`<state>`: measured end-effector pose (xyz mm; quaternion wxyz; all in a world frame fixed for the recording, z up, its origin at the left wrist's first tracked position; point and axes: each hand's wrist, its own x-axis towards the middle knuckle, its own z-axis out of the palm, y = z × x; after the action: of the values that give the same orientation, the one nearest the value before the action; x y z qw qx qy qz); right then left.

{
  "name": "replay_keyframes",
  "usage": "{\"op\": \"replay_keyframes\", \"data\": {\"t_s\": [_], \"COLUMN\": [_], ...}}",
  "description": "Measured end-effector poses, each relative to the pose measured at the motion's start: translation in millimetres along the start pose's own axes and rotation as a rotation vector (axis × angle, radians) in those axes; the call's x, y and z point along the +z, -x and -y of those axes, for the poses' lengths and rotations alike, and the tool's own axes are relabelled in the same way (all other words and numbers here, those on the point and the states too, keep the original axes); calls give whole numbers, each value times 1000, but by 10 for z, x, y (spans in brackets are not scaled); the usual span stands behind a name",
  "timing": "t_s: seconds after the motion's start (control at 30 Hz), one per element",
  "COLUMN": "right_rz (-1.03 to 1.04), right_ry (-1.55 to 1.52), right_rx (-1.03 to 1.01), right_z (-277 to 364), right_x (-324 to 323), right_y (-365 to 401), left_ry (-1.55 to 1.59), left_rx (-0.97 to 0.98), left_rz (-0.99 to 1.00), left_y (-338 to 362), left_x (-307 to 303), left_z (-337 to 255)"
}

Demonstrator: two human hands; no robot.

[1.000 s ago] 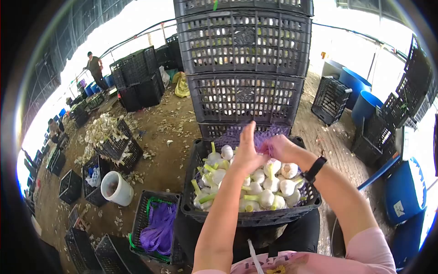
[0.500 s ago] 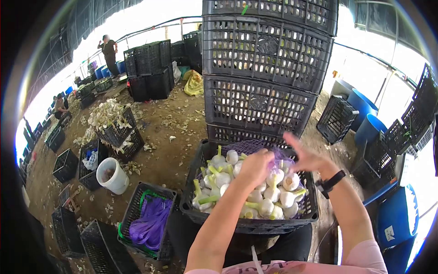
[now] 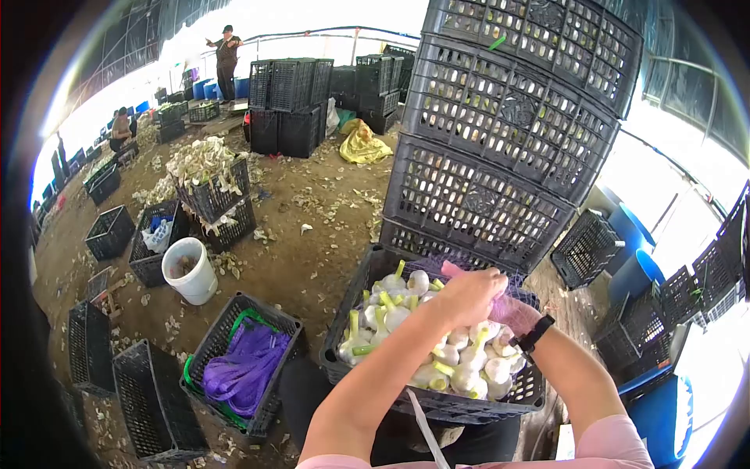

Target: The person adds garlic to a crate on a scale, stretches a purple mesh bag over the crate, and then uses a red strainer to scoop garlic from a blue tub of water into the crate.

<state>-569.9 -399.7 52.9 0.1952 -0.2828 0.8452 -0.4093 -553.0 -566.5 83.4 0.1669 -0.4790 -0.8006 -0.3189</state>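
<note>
Purple mesh netting (image 3: 522,294) is gripped by curled left hand (image 3: 473,297), partly covering right hand (image 3: 508,311) (opening cannot be told), above white, green-stemmed garlic bulbs (image 3: 467,378) heaped in a black perforated plastic crate (image 3: 469,410).

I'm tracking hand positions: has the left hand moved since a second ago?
Yes: against the garlic crate, the left hand has shifted from around the middle toward the right side.
</note>
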Motion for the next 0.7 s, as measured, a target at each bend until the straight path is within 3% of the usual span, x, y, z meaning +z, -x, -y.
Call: {"op": "replay_keyframes", "data": {"t_s": [0.07, 0.17, 0.27, 0.3, 0.33, 0.4, 0.43, 0.5, 0.53, 0.63, 0.67, 0.7], "right_rz": [-2, -7, -3, -7, -27, -76, -88, -114, -141, -151, -190, -242], "right_ry": [-95, -231, -284, -271, -223, -120, -43, 130, 143, 98, -99, 56], "right_rx": [46, 142, 188, 146, 11, -255, -264, -285, -281, -39, -88, -222], "right_z": [7, 18, 45, 38, 8, -53, -73, -114, -298, 16, -140, -220], "right_x": [-5, 11, 75, 105, 139, 202, 207, 151, 155, 158, 198, 240], "right_y": [-19, -16, -44, -62, -91, -142, -138, -128, -164, -30, -54, -89], "left_ry": [2, -89, 257, 437, 294, 106, 53, 32, 61, -6, -20, -13], "left_rx": [-46, -23, -144, -314, -456, -596, -614, -517, -374, -389, -320, -312], "left_rz": [77, 43, -24, -148, -204, -48, 18, 177, 8, 104, 12, -30], "left_y": [-105, -96, 154, 279, 374, 497, 554, 524, 521, 337, 347, 350], "left_x": [-26, -115, -585, -769, -976, -1008, -866, -650, -451, -292, -250, -240], "left_z": [44, 50, -47, -70, -106, 36, 187, 276, 391, 324, 282, 241]}}
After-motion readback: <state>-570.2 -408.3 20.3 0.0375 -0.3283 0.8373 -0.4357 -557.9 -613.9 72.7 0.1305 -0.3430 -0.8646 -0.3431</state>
